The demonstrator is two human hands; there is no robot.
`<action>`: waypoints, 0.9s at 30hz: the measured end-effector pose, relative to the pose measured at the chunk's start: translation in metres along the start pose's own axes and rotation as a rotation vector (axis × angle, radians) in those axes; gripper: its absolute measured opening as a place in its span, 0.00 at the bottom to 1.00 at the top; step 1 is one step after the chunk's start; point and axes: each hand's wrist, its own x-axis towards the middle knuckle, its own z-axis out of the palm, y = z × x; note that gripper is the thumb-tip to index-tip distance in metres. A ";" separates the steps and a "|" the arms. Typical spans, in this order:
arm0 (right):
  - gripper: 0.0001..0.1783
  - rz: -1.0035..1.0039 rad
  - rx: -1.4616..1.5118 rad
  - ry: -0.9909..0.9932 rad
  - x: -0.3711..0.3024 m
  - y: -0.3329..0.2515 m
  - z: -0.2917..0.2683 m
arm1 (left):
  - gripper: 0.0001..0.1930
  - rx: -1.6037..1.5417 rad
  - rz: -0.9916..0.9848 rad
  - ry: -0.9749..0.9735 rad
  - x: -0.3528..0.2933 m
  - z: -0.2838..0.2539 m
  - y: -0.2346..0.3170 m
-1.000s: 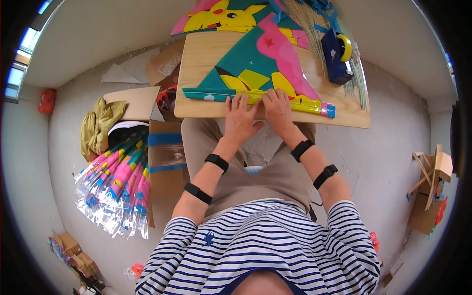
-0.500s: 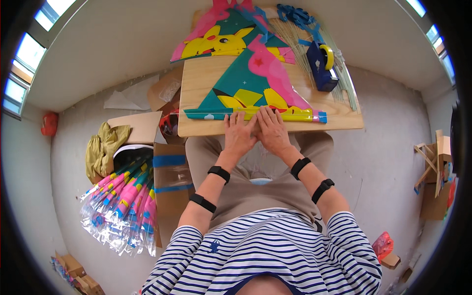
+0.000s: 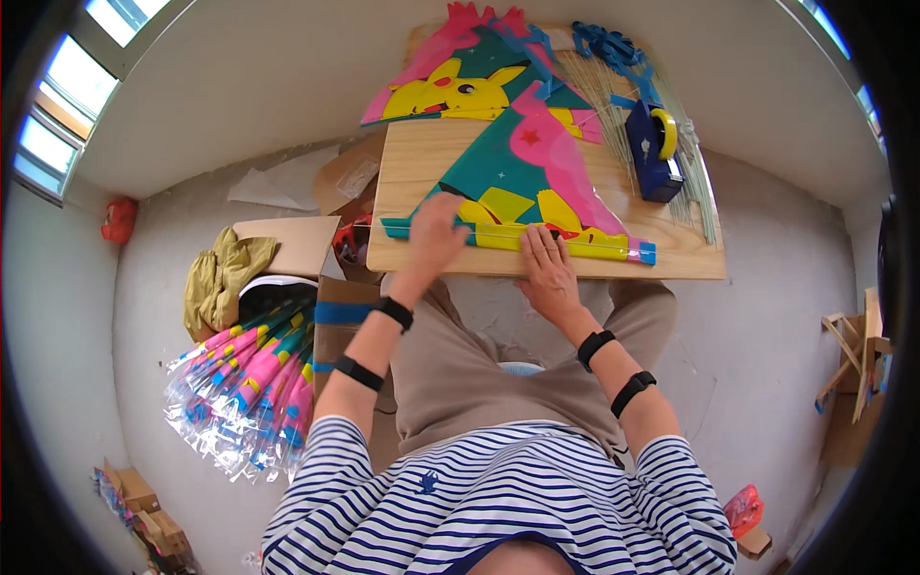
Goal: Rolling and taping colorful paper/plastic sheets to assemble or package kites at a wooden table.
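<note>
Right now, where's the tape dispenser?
In the head view, the blue tape dispenser is on the right of the table, among thin pale sticks, beyond the right hand.

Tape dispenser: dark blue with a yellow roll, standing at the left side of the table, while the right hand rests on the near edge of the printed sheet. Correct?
Wrong side: the head view shows the dark blue tape dispenser with its yellow roll at the right side of the table, while the right hand rests on the near edge of the printed sheet.

Left hand (image 3: 438, 233) blurred, hiding part of sheet (image 3: 484, 163); shirt (image 3: 498, 489) cut off
</note>
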 end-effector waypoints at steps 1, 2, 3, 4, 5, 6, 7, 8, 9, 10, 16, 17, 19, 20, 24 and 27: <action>0.52 -0.006 0.006 0.014 0.002 -0.002 0.000 | 0.25 0.076 -0.052 0.023 0.010 -0.006 -0.019; 0.52 -0.008 0.013 0.012 0.003 -0.001 -0.001 | 0.23 0.145 -0.100 0.044 0.022 -0.008 -0.035; 0.52 -0.006 0.014 0.017 0.002 -0.001 -0.001 | 0.23 0.147 -0.103 0.037 0.033 -0.008 -0.044; 0.52 -0.002 0.014 0.024 0.001 -0.001 -0.001 | 0.21 0.116 -0.220 0.002 0.045 -0.007 -0.052; 0.52 0.004 0.019 0.023 0.001 -0.001 0.000 | 0.19 0.086 -0.338 -0.032 0.055 -0.007 -0.058; 0.51 0.006 0.008 0.013 0.001 -0.001 0.001 | 0.19 0.087 -0.339 -0.037 0.061 -0.004 -0.067; 0.51 0.004 -0.003 0.007 0.002 -0.002 0.002 | 0.18 0.036 -0.392 -0.040 0.067 -0.002 -0.075; 0.51 0.002 0.000 0.008 0.004 -0.004 0.002 | 0.17 -0.016 -0.446 -0.040 0.070 -0.001 -0.082; 0.50 0.011 -0.002 0.003 0.002 -0.002 0.001 | 0.17 -0.025 -0.440 -0.051 0.076 0.003 -0.078; 0.50 0.016 -0.005 -0.002 0.000 -0.001 0.000 | 0.16 -0.020 -0.481 -0.097 0.082 0.006 -0.074; 0.49 0.029 0.000 -0.021 0.002 -0.002 -0.002 | 0.15 0.035 -0.536 -0.158 0.090 0.007 -0.073; 0.49 0.028 -0.003 -0.019 0.003 -0.002 -0.003 | 0.15 0.054 -0.532 -0.152 0.090 0.008 -0.073; 0.49 0.030 0.001 -0.032 0.003 -0.003 -0.005 | 0.15 0.066 -0.527 -0.177 0.092 0.006 -0.074; 0.49 0.031 0.000 -0.028 0.003 -0.003 -0.005 | 0.15 0.079 -0.524 -0.203 0.094 0.005 -0.074; 0.49 0.038 0.000 -0.029 0.002 -0.003 -0.003 | 0.15 0.080 -0.505 -0.178 0.093 0.007 -0.068; 0.51 0.034 0.019 -0.017 0.001 -0.003 -0.002 | 0.15 0.156 -0.500 -0.164 0.094 0.012 -0.062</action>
